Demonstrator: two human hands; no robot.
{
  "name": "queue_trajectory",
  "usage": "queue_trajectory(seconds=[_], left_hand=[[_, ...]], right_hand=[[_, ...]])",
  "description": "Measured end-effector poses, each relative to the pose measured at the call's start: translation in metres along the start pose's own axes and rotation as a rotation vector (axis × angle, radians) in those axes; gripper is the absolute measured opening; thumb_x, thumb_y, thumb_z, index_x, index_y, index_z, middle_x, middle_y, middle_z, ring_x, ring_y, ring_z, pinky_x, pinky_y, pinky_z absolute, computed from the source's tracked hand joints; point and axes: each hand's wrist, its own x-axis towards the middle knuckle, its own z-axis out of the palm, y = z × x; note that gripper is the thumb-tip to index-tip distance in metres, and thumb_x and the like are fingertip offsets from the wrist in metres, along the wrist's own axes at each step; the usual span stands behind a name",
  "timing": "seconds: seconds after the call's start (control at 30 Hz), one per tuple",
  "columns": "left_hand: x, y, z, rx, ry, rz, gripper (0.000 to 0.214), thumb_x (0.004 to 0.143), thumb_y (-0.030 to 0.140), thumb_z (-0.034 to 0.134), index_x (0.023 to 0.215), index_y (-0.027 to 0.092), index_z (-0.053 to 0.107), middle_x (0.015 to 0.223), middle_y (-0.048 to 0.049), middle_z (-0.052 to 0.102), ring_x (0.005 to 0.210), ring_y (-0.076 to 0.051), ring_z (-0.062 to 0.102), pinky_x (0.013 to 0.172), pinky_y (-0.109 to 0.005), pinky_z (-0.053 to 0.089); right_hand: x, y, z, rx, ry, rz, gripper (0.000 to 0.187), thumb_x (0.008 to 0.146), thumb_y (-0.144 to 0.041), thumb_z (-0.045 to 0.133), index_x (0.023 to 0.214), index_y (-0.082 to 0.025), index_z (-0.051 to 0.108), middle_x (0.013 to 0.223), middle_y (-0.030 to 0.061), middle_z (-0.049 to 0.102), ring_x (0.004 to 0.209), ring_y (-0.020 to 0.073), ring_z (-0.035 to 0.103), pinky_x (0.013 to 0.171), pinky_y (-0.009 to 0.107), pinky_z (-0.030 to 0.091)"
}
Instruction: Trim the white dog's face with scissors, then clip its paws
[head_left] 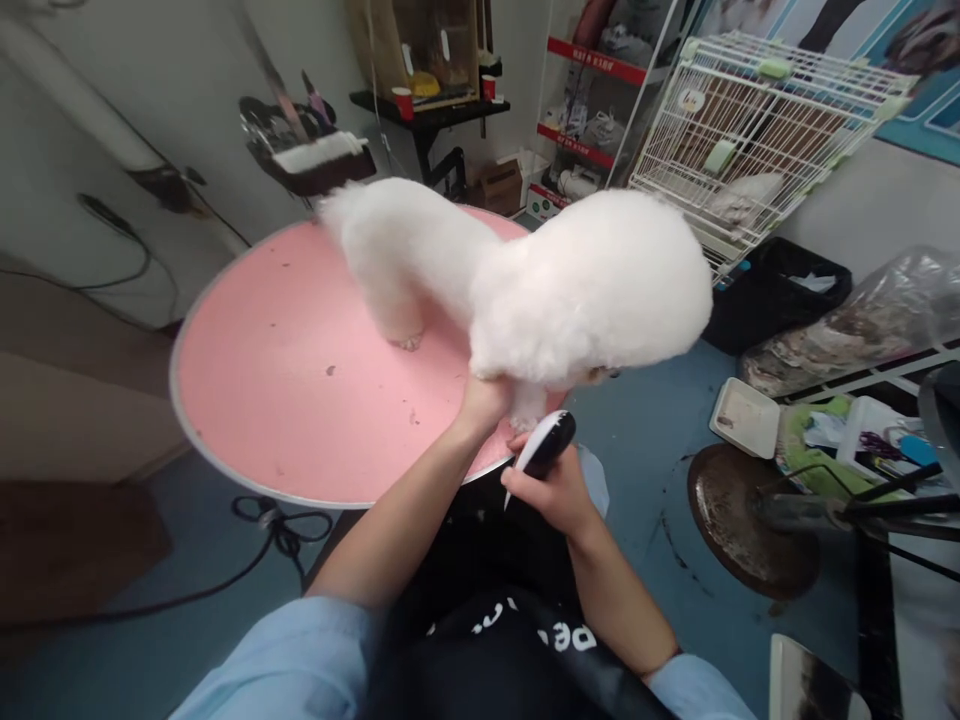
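Observation:
A fluffy white dog (420, 235) stands on a round pink grooming table (285, 400), its large rounded head (622, 270) bent over the near right edge. My left hand (486, 400) reaches in under the head against the fur at its chest. The fur hides its fingers, so their grip does not show. Close to a front paw (529, 400), my right hand (559, 490) is closed around a black-and-white hair clipper (547, 445). The clipper's blade end cannot be made out. One hind paw (409, 342) rests on the tabletop.
Behind the table hangs a tool holder (319, 160) with scissors. A white wire cage (750, 150) stands at the back right. On the right are a round rusty stand base (750, 520) and a tray of tools (885, 435). A knotted cable (277, 530) hangs front left.

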Motion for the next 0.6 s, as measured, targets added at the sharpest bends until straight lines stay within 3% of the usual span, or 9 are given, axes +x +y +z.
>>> queue_trajectory(seconds=[0.1,0.13,0.17,0.23,0.3,0.47,0.53,0.6], left_hand=[[-0.027,0.003,-0.025,0.017,0.087,-0.016,0.033,0.069,0.033,0.08,0.095,0.02,0.064,0.092,-0.0042,0.067,0.086,-0.018,0.061,0.076,-0.028,0.05],[-0.039,0.004,-0.032,0.015,0.081,-0.081,0.035,0.072,0.039,0.079,0.098,0.021,0.065,0.095,-0.005,0.068,0.089,-0.019,0.063,0.078,-0.029,0.051],[-0.05,0.004,-0.038,0.003,0.014,-0.158,0.035,0.073,0.045,0.078,0.094,0.021,0.066,0.091,-0.0061,0.069,0.086,-0.02,0.063,0.077,-0.03,0.052],[-0.064,0.005,-0.041,-0.043,-0.234,-0.345,0.041,0.071,0.057,0.075,0.082,0.018,0.069,0.083,-0.0088,0.069,0.079,-0.021,0.064,0.074,-0.032,0.052],[-0.063,0.009,-0.034,-0.058,-0.333,-0.524,0.042,0.067,0.056,0.079,0.072,0.017,0.067,0.072,-0.0077,0.066,0.068,-0.019,0.061,0.064,-0.03,0.05],[-0.023,0.029,-0.012,0.015,-0.097,-0.901,0.026,0.075,0.031,0.073,0.063,0.017,0.055,0.06,-0.0019,0.054,0.056,-0.013,0.053,0.053,-0.025,0.043],[-0.009,0.038,-0.012,0.139,-0.037,-0.896,0.025,0.081,0.029,0.068,0.064,0.018,0.054,0.059,-0.0013,0.052,0.051,-0.011,0.049,0.048,-0.024,0.038],[-0.001,0.045,-0.015,0.329,-0.037,-0.776,0.023,0.084,0.026,0.064,0.066,0.016,0.055,0.06,-0.0019,0.053,0.049,-0.009,0.044,0.045,-0.023,0.03]], right_hand=[[0.016,0.0,0.005,-0.098,0.107,-0.184,0.013,0.068,-0.029,0.076,0.074,-0.022,0.066,0.059,-0.0054,0.053,0.054,0.0111,0.048,0.055,0.026,0.047],[0.02,0.001,0.005,-0.133,0.107,-0.262,0.012,0.069,-0.028,0.075,0.074,-0.022,0.066,0.061,-0.0045,0.055,0.056,0.0121,0.049,0.057,0.027,0.049],[0.023,0.001,0.004,-0.183,0.079,-0.343,0.012,0.069,-0.028,0.075,0.075,-0.023,0.066,0.064,-0.0035,0.057,0.058,0.0133,0.051,0.058,0.028,0.05],[0.027,0.0,0.004,-0.321,-0.01,-0.505,0.011,0.068,-0.03,0.074,0.075,-0.024,0.067,0.068,-0.001,0.06,0.062,0.0159,0.055,0.062,0.031,0.053],[0.03,-0.001,0.005,-0.456,-0.067,-0.619,0.012,0.07,-0.033,0.072,0.075,-0.024,0.067,0.072,0.0021,0.062,0.067,0.019,0.058,0.065,0.033,0.055],[0.037,-0.004,0.017,-0.766,-0.141,-0.578,0.012,0.074,-0.033,0.066,0.074,-0.02,0.066,0.075,0.0068,0.062,0.072,0.0211,0.06,0.07,0.034,0.055],[0.038,-0.004,0.023,-0.893,-0.188,-0.512,0.013,0.075,-0.031,0.065,0.078,-0.018,0.068,0.079,0.0087,0.064,0.075,0.0219,0.062,0.072,0.033,0.055],[0.04,-0.004,0.028,-0.983,-0.234,-0.45,0.018,0.075,-0.03,0.065,0.086,-0.017,0.071,0.086,0.0106,0.067,0.08,0.0233,0.064,0.076,0.034,0.054]])
